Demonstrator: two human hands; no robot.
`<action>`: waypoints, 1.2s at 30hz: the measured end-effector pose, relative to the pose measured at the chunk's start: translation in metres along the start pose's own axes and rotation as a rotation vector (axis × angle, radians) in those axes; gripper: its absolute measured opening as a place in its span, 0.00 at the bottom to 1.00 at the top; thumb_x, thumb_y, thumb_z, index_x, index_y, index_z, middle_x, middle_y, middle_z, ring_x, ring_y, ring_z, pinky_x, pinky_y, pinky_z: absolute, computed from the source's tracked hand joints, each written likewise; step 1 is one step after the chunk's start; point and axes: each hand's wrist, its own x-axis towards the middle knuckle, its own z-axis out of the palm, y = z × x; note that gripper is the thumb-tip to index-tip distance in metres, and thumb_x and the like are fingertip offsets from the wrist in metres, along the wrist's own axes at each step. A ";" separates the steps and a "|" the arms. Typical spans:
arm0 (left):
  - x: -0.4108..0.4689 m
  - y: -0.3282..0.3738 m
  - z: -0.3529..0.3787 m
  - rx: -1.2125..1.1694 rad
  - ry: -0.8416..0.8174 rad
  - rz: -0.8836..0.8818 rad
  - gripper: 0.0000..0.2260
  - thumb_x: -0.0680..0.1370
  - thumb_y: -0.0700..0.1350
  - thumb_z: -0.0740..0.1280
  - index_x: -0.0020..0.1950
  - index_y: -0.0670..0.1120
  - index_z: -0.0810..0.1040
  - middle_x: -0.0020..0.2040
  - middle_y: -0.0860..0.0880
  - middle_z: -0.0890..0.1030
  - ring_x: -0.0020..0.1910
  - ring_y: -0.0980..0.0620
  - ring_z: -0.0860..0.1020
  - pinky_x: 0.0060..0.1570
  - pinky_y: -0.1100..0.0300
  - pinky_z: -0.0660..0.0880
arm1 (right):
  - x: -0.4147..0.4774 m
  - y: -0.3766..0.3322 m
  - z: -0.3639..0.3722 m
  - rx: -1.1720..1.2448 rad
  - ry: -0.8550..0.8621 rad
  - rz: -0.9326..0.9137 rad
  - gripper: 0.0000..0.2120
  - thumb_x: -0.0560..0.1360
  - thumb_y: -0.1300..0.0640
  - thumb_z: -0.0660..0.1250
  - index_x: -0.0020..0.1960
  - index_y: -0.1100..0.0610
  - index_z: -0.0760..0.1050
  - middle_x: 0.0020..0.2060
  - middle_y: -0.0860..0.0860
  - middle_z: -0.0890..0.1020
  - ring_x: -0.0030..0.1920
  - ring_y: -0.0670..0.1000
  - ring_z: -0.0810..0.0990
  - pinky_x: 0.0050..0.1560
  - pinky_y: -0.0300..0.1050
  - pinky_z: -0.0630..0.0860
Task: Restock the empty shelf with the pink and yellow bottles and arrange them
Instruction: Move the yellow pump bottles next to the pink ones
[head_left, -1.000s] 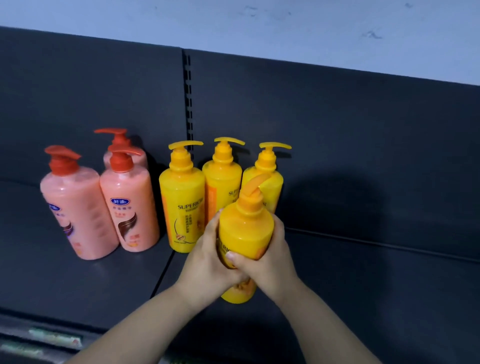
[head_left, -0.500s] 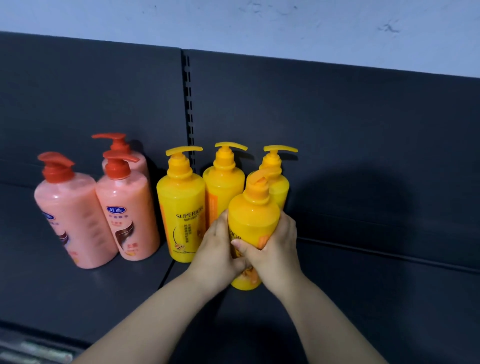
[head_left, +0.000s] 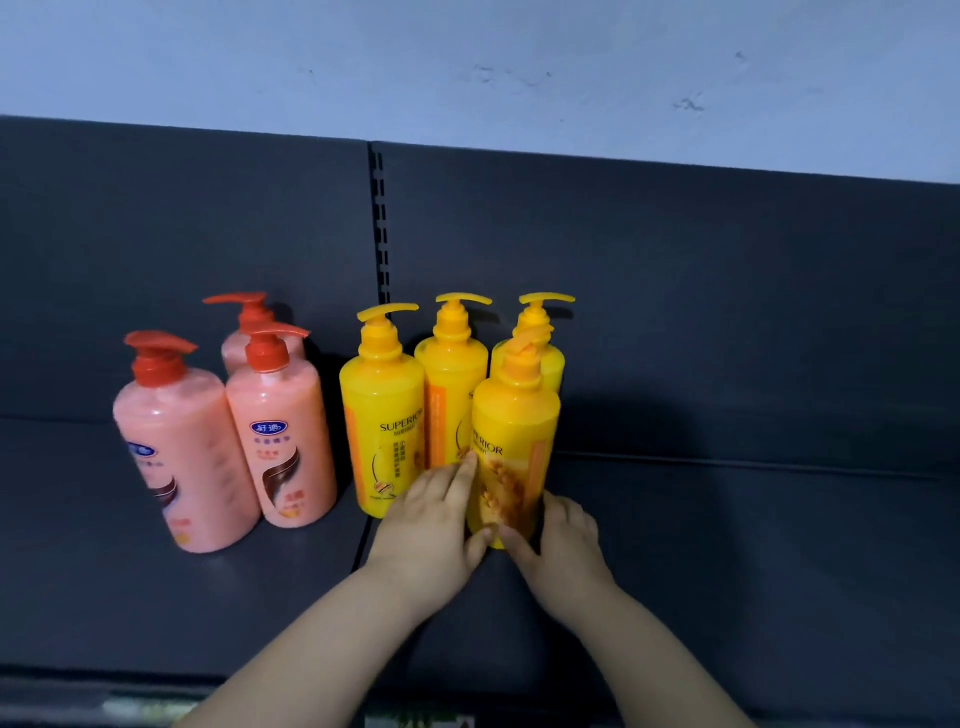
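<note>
On the shelf (head_left: 727, 545) now: yellow bottle (head_left: 514, 431), left hand (head_left: 426, 525) and right hand (head_left: 563, 545) clasped lower around it.

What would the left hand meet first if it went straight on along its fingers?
Probably the middle back yellow bottle: the left hand points past the front yellow bottle it holds. Depth is unclear.

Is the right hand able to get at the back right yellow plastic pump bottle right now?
Probably not its body: the right hand grips the front yellow pump bottle, which stands directly before the back right yellow bottle. Only its pump top looks clear.
</note>
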 end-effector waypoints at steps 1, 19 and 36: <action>-0.003 0.000 -0.002 0.015 0.035 0.038 0.34 0.78 0.59 0.58 0.77 0.51 0.42 0.76 0.50 0.56 0.75 0.49 0.55 0.72 0.56 0.54 | -0.005 -0.003 -0.001 0.026 0.022 -0.019 0.34 0.76 0.36 0.56 0.75 0.54 0.55 0.72 0.53 0.62 0.71 0.54 0.57 0.72 0.49 0.58; -0.089 -0.005 -0.026 0.072 0.122 0.346 0.30 0.73 0.62 0.53 0.72 0.52 0.67 0.68 0.45 0.73 0.68 0.44 0.70 0.63 0.41 0.68 | -0.162 -0.050 -0.012 -0.379 0.282 0.020 0.44 0.61 0.25 0.21 0.73 0.42 0.36 0.72 0.39 0.36 0.72 0.43 0.32 0.72 0.45 0.36; -0.085 0.155 -0.001 0.073 0.059 0.478 0.28 0.78 0.64 0.42 0.72 0.57 0.32 0.78 0.50 0.43 0.76 0.50 0.41 0.74 0.49 0.41 | -0.231 0.068 -0.099 -0.288 0.378 0.126 0.38 0.66 0.28 0.27 0.74 0.39 0.38 0.71 0.37 0.34 0.72 0.41 0.31 0.74 0.43 0.40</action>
